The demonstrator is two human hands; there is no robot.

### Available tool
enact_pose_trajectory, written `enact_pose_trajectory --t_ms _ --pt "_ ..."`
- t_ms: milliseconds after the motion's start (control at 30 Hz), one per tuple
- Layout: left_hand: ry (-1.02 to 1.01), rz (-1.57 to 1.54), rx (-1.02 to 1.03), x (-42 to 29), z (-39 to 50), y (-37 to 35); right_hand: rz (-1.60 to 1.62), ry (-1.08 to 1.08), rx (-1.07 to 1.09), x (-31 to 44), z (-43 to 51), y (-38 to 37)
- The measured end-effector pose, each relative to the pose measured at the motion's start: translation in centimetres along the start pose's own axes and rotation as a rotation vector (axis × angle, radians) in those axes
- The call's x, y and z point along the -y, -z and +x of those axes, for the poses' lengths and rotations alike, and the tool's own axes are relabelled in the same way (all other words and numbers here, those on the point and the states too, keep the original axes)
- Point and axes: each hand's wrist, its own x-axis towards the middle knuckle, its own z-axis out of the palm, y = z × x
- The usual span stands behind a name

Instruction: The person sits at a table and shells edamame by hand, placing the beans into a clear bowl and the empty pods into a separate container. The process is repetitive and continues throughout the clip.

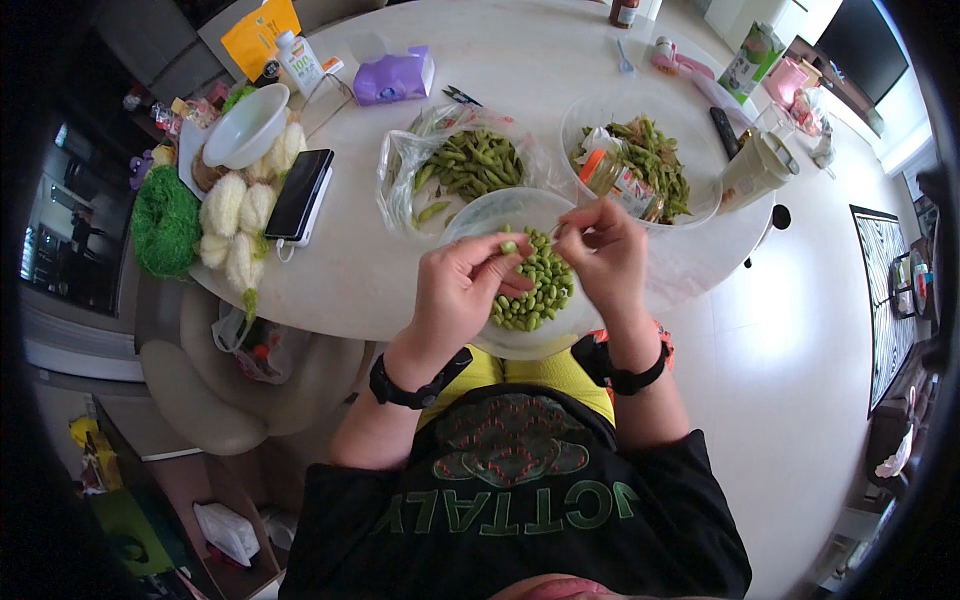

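Note:
My left hand (463,281) pinches a green soybean (508,247) between thumb and fingers. Close by on the right, my right hand (606,247) has its thumb and forefinger together; a thin dark bit shows at the tips, too small to identify. Under both hands a clear plastic bowl (480,214) holds many shelled soybeans (529,306). Beyond it lies an open plastic bag (396,176) with unshelled edamame pods (480,161). To the right, a larger clear bowl (709,161) contains pods or husks (652,161) and an orange-lidded glass jar (611,180) lying tilted.
On the table's left are a smartphone (300,195) on a white power bank, crocheted yarn pieces (225,206), a white bowl (247,127) and a purple tissue pack (394,75). Behind the bag lie scissors (461,96). A beige tumbler (757,172) and a green carton (752,61) stand right.

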Motion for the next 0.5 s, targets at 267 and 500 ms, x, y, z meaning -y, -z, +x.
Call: enact_pose_trajectory --t_ms 267,500 --pt "0.059 -0.145 0.030 0.0 0.4 1.3 -0.959 0.128 -0.269 -1.7 7.0 8.1" --pt "0.035 -0.018 0.014 0.5 0.8 1.2 -0.763 0.414 -0.226 -0.5 4.2 5.4"
